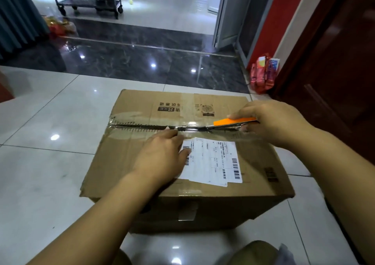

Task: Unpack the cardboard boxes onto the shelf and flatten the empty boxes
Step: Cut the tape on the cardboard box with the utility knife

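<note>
Cardboard box (203, 163) upright on floor, taped seam (142, 127) left-to-right.

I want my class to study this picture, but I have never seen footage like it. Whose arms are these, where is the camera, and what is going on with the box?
There is no machine here. A person wears a camera on the head, looking forward and down, so both arms reach in from below. A taped cardboard box sits on the tiled floor. The left hand lies flat on its lid beside the white shipping label. The right hand grips an orange cutter at the right end of the tape seam along the middle of the lid. The flaps are not yet lifted. Red packets stand by the wall behind.
</note>
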The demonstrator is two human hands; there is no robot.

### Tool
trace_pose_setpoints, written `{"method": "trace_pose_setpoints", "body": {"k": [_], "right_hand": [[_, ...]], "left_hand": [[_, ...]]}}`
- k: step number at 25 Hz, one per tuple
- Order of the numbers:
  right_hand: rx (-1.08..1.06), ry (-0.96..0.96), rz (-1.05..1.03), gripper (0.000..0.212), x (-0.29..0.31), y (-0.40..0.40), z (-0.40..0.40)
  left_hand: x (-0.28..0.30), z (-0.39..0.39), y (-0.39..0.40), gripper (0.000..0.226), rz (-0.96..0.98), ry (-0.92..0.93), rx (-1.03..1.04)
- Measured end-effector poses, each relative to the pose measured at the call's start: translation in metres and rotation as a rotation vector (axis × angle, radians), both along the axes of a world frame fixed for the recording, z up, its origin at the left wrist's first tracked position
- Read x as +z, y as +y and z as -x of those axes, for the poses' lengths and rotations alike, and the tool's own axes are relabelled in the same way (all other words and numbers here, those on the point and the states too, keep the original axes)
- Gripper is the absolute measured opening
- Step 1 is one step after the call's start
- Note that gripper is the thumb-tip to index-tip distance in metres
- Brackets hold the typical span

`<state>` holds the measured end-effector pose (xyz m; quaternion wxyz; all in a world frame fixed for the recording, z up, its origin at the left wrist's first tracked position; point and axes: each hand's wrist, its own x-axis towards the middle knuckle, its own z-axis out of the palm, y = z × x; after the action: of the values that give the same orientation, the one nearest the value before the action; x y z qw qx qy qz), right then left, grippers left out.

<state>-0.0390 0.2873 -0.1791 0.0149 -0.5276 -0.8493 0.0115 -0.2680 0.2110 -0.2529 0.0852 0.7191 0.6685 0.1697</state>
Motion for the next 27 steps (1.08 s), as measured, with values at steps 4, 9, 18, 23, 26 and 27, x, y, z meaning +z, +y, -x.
{"method": "trace_pose_setpoints", "body": {"k": [4, 9, 18, 23, 26, 27], "right_hand": [[-0.069, 0.133, 0.033, 0.041, -0.013, -0.004, -0.029], [-0.192, 0.672, 0.131, 0.039, -0.028, -0.014, -0.052], [-0.292, 0.594, 0.074, 0.039, -0.072, -0.028, -0.039], [-0.314, 0.59, 0.045, 0.041, -0.073, -0.036, -0.024], [-0.308, 0.568, 0.031, 0.041, -0.075, -0.047, -0.003], [-0.304, 0.568, 0.029, 0.042, -0.075, -0.052, 0.006]], "left_hand": [[-0.005, -0.015, 0.002, 0.04, -0.044, 0.052, -0.014], [-0.013, -0.015, -0.001, 0.05, -0.022, 0.043, -0.007], [-0.018, -0.018, -0.001, 0.061, 0.01, 0.016, -0.016], [-0.018, 0.003, 0.003, 0.058, 0.036, -0.009, -0.049], [-0.018, 0.029, 0.007, 0.053, 0.037, -0.015, -0.062], [-0.017, 0.04, 0.008, 0.051, 0.037, -0.018, -0.058]]}}
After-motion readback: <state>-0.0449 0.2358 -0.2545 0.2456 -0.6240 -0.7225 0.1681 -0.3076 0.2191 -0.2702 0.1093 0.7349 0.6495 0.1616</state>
